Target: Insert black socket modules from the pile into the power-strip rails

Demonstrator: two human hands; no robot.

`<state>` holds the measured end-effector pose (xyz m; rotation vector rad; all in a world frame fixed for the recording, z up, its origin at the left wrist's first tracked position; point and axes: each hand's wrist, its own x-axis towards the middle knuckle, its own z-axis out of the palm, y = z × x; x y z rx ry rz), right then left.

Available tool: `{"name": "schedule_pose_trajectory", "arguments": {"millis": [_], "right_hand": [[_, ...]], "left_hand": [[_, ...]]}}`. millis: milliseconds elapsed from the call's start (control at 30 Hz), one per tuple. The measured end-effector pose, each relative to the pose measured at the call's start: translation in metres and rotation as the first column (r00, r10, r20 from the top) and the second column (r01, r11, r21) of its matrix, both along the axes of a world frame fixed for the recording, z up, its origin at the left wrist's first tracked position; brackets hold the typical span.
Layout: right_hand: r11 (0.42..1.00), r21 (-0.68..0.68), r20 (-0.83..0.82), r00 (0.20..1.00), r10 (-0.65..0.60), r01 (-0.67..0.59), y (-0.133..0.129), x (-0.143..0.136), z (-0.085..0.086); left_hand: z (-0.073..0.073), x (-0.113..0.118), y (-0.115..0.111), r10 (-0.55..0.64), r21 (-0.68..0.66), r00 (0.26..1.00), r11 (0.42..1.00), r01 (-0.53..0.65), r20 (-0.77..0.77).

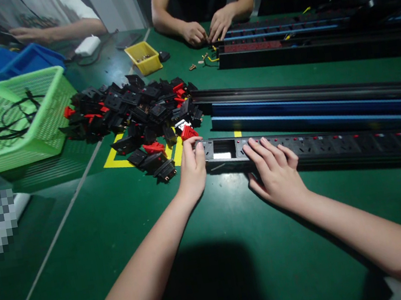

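Observation:
A long black socket strip runs from the middle of the green table to the right edge. Near its left end is a rectangular opening between two socket modules. My left hand grips the strip's left end, thumb and fingers around it. On the strip just right of the opening rests my right hand, fingers spread over the sockets and thumb at the near side. Just beyond my left hand lies a red piece, beside a heap of black and red socket modules.
Blue rails and black rails lie behind the strip. At the left are a green basket with cables and blue bins. A yellow box holds small parts. Across the table, a person's hands work beside another strip.

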<state>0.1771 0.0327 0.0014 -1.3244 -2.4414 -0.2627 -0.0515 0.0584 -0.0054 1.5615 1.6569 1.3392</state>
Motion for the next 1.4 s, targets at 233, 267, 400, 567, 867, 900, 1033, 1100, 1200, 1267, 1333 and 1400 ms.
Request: {"name": "schedule_pose_trajectory", "arguments": {"millis": [233,267,400,567,867,900,1033,1100,1200,1267,1333,1400], "right_hand": [[1.0,0.0,-0.004,1.0,0.001,-0.001,0.0001,0.0001,0.0006],[1.0,0.0,-0.004,1.0,0.001,-0.001,0.0001,0.0001,0.0006],[1.0,-0.011,-0.005,1.0,0.004,-0.004,0.0001,0.0004,0.0003],[1.0,-0.015,-0.013,1.0,0.003,-0.003,0.0003,0.0002,-0.0006],[1.0,-0.004,-0.011,1.0,0.004,-0.004,0.0007,-0.0002,-0.0001],[1.0,-0.003,-0.011,1.0,0.003,-0.003,0.0008,-0.0002,-0.0002],[1.0,-0.002,-0.012,1.0,0.0,0.0,0.0007,-0.0004,-0.0009],[1.0,0.001,-0.01,1.0,0.0,0.0,0.0006,-0.0003,-0.001],[1.0,0.002,-0.001,1.0,0.0,0.0,0.0006,0.0001,-0.0008],[1.0,0.002,0.002,1.0,-0.001,0.001,0.0005,0.0005,-0.0007],[1.0,0.001,0.003,1.0,-0.001,0.001,0.0004,0.0009,-0.0009],[1.0,0.003,0.0,1.0,0.0,0.0,0.0003,0.0012,-0.0014]], "left_hand": [[-0.002,-0.0007,-0.0005,-0.026,0.024,0.995,0.999,0.029,-0.1],[-0.0027,-0.0008,-0.0006,-0.033,0.021,0.994,0.999,0.036,-0.104],[-0.0051,-0.0008,-0.0007,-0.059,0.003,0.989,0.998,0.06,-0.138],[-0.0042,-0.0015,-0.0005,-0.082,-0.018,0.982,0.997,0.08,-0.168],[-0.0038,-0.0035,-0.0011,-0.107,-0.048,0.984,0.994,0.101,-0.143],[-0.0041,-0.0034,-0.0009,-0.124,-0.051,0.981,0.992,0.117,-0.148],[-0.0051,-0.001,0.0006,-0.242,-0.046,0.956,0.97,0.238,-0.168],[-0.0049,0.0004,0.0012,-0.26,-0.039,0.95,0.966,0.257,-0.174],[-0.0041,0.0017,0.0008,-0.243,-0.029,0.951,0.97,0.242,-0.19],[-0.004,0.0022,-0.0005,-0.209,-0.02,0.959,0.978,0.209,-0.194],[-0.0046,0.0028,-0.0024,-0.155,-0.012,0.972,0.988,0.155,-0.178],[-0.0051,0.0034,-0.0043,-0.096,0.006,0.983,0.995,0.099,-0.156]]}}
